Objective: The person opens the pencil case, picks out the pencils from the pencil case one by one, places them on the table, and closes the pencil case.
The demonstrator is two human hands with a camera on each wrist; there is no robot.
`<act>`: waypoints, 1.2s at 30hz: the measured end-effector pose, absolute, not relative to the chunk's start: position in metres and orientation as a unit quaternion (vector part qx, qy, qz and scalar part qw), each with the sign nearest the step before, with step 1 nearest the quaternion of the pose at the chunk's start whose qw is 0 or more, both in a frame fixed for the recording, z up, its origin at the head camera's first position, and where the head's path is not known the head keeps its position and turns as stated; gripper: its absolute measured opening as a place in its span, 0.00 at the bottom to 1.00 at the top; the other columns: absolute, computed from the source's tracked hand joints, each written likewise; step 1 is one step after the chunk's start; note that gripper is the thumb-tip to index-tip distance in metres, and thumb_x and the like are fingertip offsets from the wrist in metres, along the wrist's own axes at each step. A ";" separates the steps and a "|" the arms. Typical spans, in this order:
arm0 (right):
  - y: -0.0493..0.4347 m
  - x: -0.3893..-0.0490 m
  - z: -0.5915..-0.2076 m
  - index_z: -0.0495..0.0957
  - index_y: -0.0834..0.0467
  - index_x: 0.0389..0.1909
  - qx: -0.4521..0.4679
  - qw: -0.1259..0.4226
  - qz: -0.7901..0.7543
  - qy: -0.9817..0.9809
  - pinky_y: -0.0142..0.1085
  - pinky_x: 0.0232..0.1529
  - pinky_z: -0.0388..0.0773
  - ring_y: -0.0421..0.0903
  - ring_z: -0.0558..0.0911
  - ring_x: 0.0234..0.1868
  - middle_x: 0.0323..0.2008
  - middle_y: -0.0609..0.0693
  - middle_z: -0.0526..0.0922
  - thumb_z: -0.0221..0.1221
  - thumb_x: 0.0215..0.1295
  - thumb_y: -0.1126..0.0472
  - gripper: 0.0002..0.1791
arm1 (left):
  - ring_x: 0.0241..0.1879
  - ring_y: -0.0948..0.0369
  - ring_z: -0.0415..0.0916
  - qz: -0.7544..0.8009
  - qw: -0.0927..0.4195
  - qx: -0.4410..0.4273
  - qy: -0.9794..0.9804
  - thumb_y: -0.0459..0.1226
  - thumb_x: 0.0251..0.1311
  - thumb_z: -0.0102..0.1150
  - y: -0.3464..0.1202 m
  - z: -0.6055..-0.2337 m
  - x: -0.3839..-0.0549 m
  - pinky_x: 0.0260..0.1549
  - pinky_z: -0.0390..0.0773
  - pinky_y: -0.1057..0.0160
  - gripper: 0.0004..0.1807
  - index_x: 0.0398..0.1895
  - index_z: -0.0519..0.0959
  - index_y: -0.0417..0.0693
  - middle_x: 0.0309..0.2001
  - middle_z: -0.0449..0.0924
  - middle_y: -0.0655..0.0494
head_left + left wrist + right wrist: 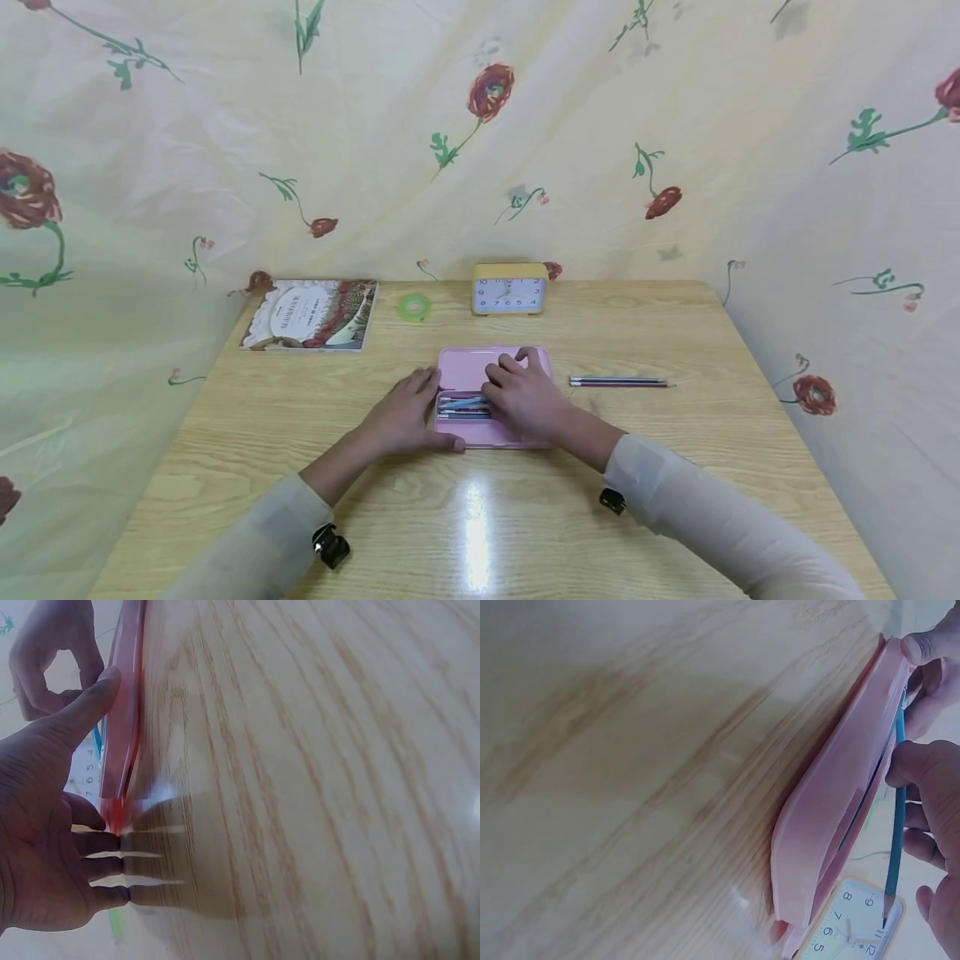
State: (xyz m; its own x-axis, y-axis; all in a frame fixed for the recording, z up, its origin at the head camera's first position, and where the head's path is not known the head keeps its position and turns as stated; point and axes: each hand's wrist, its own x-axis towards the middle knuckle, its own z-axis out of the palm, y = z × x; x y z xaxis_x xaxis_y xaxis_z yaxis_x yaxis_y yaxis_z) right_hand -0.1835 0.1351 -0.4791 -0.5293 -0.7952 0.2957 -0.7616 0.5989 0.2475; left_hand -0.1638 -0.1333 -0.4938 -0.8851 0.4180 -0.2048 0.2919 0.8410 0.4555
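A pink pencil case [495, 435] lies on the table with its lid [468, 367] folded back. Several dark pencils [461, 416] lie inside. My right hand [525, 400] is over the case and pinches a light blue pencil [897, 840] between thumb and fingers. In the right wrist view that pencil slants above the case's rim, its sharpened tip free. My left hand [408, 417] rests at the case's left end. Its thumb [94, 701] lies on the front rim, and its straight fingers reach down to the table beside the case.
Dark pencils [618, 382] lie right of the case. A yellow alarm clock [510, 292] stands behind it. Farther left are a green roll of tape [415, 307] and a booklet [311, 315]. A flowered cloth [375, 167] hangs along the table's back and sides.
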 end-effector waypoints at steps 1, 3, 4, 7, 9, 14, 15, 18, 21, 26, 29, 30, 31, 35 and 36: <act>0.137 -0.184 -0.479 0.85 0.50 0.38 0.447 0.200 -0.044 -0.871 0.54 0.56 0.77 0.49 0.76 0.43 0.38 0.45 0.82 0.75 0.69 0.51 0.09 | 0.90 0.39 0.47 0.211 0.150 0.187 0.948 0.75 0.52 0.75 -0.133 -0.494 -0.164 0.86 0.59 0.38 0.76 0.90 0.51 0.39 0.91 0.49 0.41; 0.140 -0.184 -0.478 0.85 0.50 0.37 0.448 0.214 -0.045 -0.867 0.55 0.56 0.77 0.48 0.76 0.43 0.37 0.45 0.81 0.75 0.67 0.51 0.10 | 0.90 0.39 0.48 0.212 0.149 0.187 0.948 0.75 0.52 0.75 -0.133 -0.494 -0.164 0.86 0.59 0.38 0.76 0.90 0.51 0.39 0.91 0.49 0.41; 0.142 -0.184 -0.478 0.85 0.51 0.37 0.447 0.220 -0.046 -0.866 0.55 0.56 0.78 0.49 0.76 0.42 0.37 0.45 0.81 0.76 0.67 0.52 0.10 | 0.90 0.39 0.48 0.212 0.149 0.187 0.948 0.75 0.52 0.75 -0.133 -0.494 -0.164 0.86 0.59 0.38 0.76 0.90 0.51 0.39 0.91 0.49 0.41; 0.150 -0.185 -0.478 0.86 0.51 0.38 0.445 0.227 -0.048 -0.865 0.57 0.56 0.78 0.49 0.76 0.43 0.36 0.45 0.81 0.76 0.67 0.53 0.09 | 0.90 0.39 0.49 0.215 0.148 0.186 0.947 0.75 0.52 0.76 -0.134 -0.495 -0.164 0.86 0.60 0.39 0.76 0.90 0.51 0.38 0.90 0.50 0.41; 0.156 -0.185 -0.477 0.86 0.51 0.38 0.442 0.228 -0.051 -0.866 0.57 0.57 0.78 0.49 0.77 0.43 0.36 0.45 0.81 0.76 0.67 0.54 0.08 | 0.90 0.39 0.49 0.218 0.147 0.185 0.947 0.74 0.51 0.76 -0.134 -0.494 -0.163 0.86 0.59 0.39 0.76 0.90 0.51 0.38 0.90 0.51 0.40; 0.172 -0.185 -0.474 0.87 0.50 0.41 0.432 0.220 -0.046 -0.873 0.60 0.58 0.78 0.50 0.78 0.43 0.36 0.46 0.82 0.76 0.68 0.55 0.08 | 0.90 0.40 0.48 0.221 0.149 0.185 0.946 0.74 0.51 0.76 -0.133 -0.492 -0.163 0.86 0.59 0.38 0.77 0.90 0.50 0.38 0.90 0.50 0.40; 0.176 -0.185 -0.473 0.87 0.50 0.41 0.429 0.221 -0.042 -0.875 0.61 0.58 0.78 0.50 0.78 0.43 0.36 0.46 0.82 0.76 0.68 0.55 0.08 | 0.90 0.39 0.48 0.221 0.150 0.184 0.946 0.74 0.51 0.77 -0.133 -0.492 -0.163 0.86 0.59 0.38 0.77 0.90 0.50 0.38 0.90 0.50 0.40; 0.190 -0.185 -0.473 0.87 0.51 0.41 0.421 0.228 -0.036 -0.877 0.63 0.57 0.79 0.51 0.78 0.44 0.36 0.46 0.82 0.78 0.66 0.55 0.10 | 0.90 0.39 0.47 0.219 0.151 0.183 0.946 0.74 0.50 0.77 -0.133 -0.493 -0.163 0.86 0.59 0.38 0.77 0.90 0.50 0.38 0.90 0.50 0.40; 0.206 -0.185 -0.473 0.87 0.52 0.41 0.408 0.233 -0.029 -0.882 0.65 0.57 0.79 0.52 0.79 0.44 0.37 0.47 0.83 0.79 0.63 0.57 0.12 | 0.90 0.39 0.47 0.218 0.153 0.180 0.947 0.74 0.50 0.77 -0.132 -0.494 -0.163 0.86 0.59 0.37 0.77 0.90 0.50 0.39 0.91 0.49 0.40; 0.238 -0.185 -0.477 0.88 0.54 0.42 0.378 0.238 -0.026 -0.894 0.66 0.56 0.79 0.54 0.80 0.45 0.39 0.49 0.85 0.78 0.63 0.60 0.11 | 0.90 0.39 0.46 0.219 0.156 0.175 0.947 0.75 0.50 0.76 -0.132 -0.495 -0.162 0.86 0.59 0.37 0.77 0.90 0.50 0.39 0.91 0.49 0.41; 0.256 -0.185 -0.479 0.87 0.55 0.41 0.364 0.246 -0.027 -0.898 0.66 0.55 0.79 0.55 0.79 0.43 0.39 0.50 0.85 0.77 0.62 0.62 0.10 | 0.90 0.39 0.46 0.219 0.157 0.175 0.947 0.74 0.51 0.76 -0.132 -0.494 -0.160 0.86 0.58 0.36 0.77 0.90 0.50 0.39 0.91 0.48 0.40; 0.261 -0.184 -0.480 0.87 0.55 0.41 0.359 0.246 -0.026 -0.900 0.67 0.54 0.78 0.55 0.79 0.43 0.38 0.50 0.85 0.78 0.61 0.62 0.11 | 0.90 0.39 0.46 0.219 0.157 0.177 0.947 0.74 0.51 0.76 -0.132 -0.493 -0.160 0.86 0.58 0.36 0.77 0.90 0.50 0.39 0.91 0.48 0.40; 0.267 -0.183 -0.481 0.87 0.55 0.41 0.352 0.245 -0.027 -0.903 0.67 0.54 0.78 0.55 0.80 0.43 0.39 0.50 0.85 0.78 0.61 0.63 0.11 | 0.90 0.39 0.46 0.219 0.157 0.178 0.947 0.74 0.51 0.76 -0.132 -0.493 -0.160 0.86 0.58 0.37 0.77 0.90 0.50 0.39 0.91 0.48 0.40; 0.289 -0.181 -0.483 0.87 0.55 0.41 0.326 0.234 -0.035 -0.915 0.68 0.55 0.78 0.55 0.80 0.43 0.39 0.50 0.85 0.79 0.59 0.64 0.12 | 0.90 0.39 0.47 0.217 0.153 0.182 0.947 0.74 0.52 0.76 -0.132 -0.492 -0.159 0.86 0.58 0.37 0.76 0.90 0.50 0.38 0.91 0.49 0.40; 0.294 -0.180 -0.484 0.87 0.55 0.41 0.321 0.233 -0.036 -0.917 0.68 0.55 0.79 0.55 0.81 0.43 0.39 0.51 0.85 0.79 0.58 0.65 0.13 | 0.90 0.39 0.47 0.218 0.152 0.182 0.947 0.74 0.52 0.76 -0.131 -0.492 -0.159 0.86 0.58 0.37 0.76 0.90 0.50 0.38 0.91 0.49 0.40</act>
